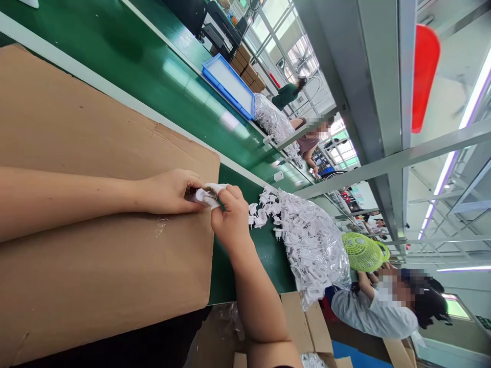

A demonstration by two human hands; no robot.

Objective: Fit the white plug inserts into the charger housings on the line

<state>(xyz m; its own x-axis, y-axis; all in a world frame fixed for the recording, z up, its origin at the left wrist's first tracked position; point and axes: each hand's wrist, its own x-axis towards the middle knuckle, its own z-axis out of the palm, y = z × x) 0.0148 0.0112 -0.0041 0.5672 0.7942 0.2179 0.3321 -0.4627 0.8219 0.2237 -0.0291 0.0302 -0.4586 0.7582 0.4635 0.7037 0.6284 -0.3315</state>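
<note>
My left hand (172,191) is closed around a small white plastic part (200,195), mostly hidden by the fingers. A crumpled white cloth (215,190) with a brownish mark is pinched in my right hand (232,212). The cloth touches the white part where the two hands meet, over the edge of a flat cardboard sheet (95,271). Just beyond my right hand, several loose white plastic parts (263,212) lie on the green tabletop (268,255). Next to them rests a clear plastic bag (316,245) full of similar white parts.
A blue-rimmed tray (230,84) and another bag of white parts (274,115) are across the green bench. A lime-green basket (362,250) stands beyond the near bag, by a person in a grey shirt (376,309). Open cardboard boxes (303,322) sit below the table edge.
</note>
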